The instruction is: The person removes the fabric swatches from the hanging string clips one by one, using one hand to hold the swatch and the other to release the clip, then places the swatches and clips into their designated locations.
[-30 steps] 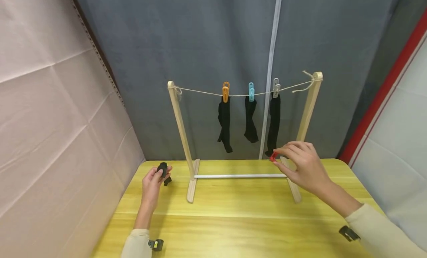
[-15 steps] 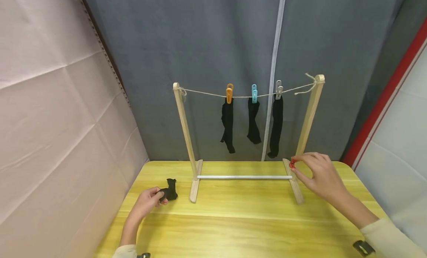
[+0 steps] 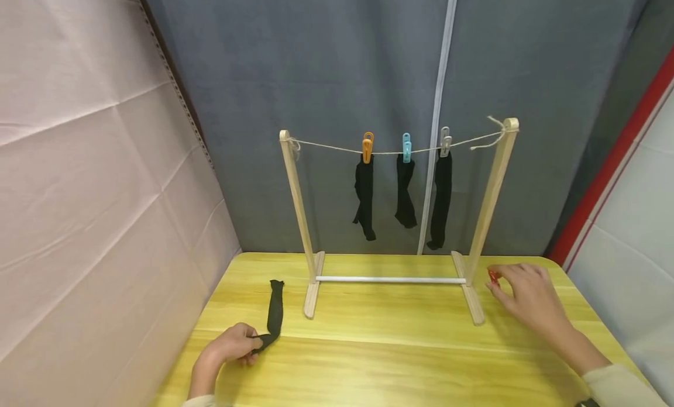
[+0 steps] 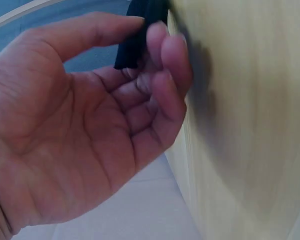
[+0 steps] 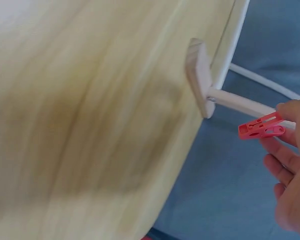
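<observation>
My left hand [image 3: 235,344] pinches one end of a black sock [image 3: 275,313] between thumb and fingers. The sock's rest stretches away over the table on the left, bent near the hand. In the left wrist view the pinched sock end [image 4: 132,47] shows between thumb and fingertips. To the right of the rack, my right hand [image 3: 534,296] holds a red clothespin [image 5: 261,127] by thumb and finger. Three black socks hang from the string, under an orange clothespin [image 3: 367,148], a light blue clothespin [image 3: 406,148] and a grey clothespin [image 3: 445,142].
A wooden rack with a left post [image 3: 298,202] and a right post [image 3: 492,199] stands at the table's back. Its white crossbar [image 3: 389,279] runs low between the feet. A grey curtain [image 3: 326,56] hangs behind the wooden table [image 3: 379,360].
My left hand has come nearer along the table, and the bunched sock is now drawn out long. The right hand with the red clothespin has moved right and down, past the right post.
</observation>
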Tool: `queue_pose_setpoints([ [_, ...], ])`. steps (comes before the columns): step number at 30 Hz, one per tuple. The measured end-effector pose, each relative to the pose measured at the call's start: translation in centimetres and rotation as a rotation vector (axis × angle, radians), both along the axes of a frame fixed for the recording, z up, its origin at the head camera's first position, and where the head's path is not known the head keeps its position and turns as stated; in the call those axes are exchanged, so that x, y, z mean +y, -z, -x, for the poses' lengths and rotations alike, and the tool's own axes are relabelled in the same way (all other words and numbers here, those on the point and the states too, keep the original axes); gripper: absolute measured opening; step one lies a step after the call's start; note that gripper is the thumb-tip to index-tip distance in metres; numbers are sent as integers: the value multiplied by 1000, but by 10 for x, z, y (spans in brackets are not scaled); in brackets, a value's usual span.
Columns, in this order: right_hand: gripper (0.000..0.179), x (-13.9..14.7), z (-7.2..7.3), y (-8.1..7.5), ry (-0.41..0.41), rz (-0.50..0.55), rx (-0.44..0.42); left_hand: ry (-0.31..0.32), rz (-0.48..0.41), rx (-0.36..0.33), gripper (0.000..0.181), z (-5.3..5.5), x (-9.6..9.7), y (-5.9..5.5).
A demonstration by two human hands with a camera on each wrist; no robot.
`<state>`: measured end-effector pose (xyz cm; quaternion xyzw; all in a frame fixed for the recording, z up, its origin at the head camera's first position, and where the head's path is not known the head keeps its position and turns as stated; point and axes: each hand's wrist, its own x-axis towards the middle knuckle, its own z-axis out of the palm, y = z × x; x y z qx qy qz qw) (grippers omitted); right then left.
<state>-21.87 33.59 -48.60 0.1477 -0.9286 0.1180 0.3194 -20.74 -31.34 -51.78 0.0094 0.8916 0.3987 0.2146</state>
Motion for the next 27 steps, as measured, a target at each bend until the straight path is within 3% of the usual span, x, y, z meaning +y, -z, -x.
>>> queue_pose_setpoints([
  [5, 35, 14, -6, 18, 73, -54, -47, -91, 168, 71, 17, -3, 7, -2],
  [13, 20, 23, -8, 41, 110, -131, -296, -115, 298, 116, 26, -8, 7, -9],
  [18, 22, 23, -8, 46, 106, -161, -396, -133, 318, 123, 46, -11, -1, -10],
  [21, 22, 23, -8, 48, 97, -158, -409, -153, 292, 149, 52, -9, -3, -9],
  [27, 27, 21, -10, 50, 106, -71, -538, -270, 240, 309, 66, 3, 1, -13],
])
